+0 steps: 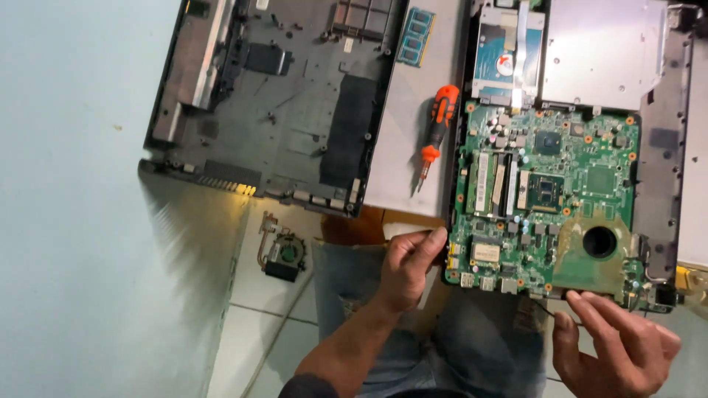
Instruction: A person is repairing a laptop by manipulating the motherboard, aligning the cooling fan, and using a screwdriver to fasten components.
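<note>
A green laptop motherboard [549, 199] lies in an opened laptop chassis [660, 162] at the right. My left hand [407, 267] grips the board's near left edge with thumb and fingers. My right hand [616, 345] touches the near right edge of the board, fingers curled at the chassis rim. A round hole in the board shows near my right hand. An orange and black screwdriver [436, 133] lies to the left of the board on a grey panel.
A removed black bottom cover [280, 103] lies at the upper left. A blue memory module [416, 37] rests by it. A hard drive [505, 51] and a silver optical drive [601, 51] sit beyond the board. A cooling fan with heat pipe [282, 252] lies on the tiled floor.
</note>
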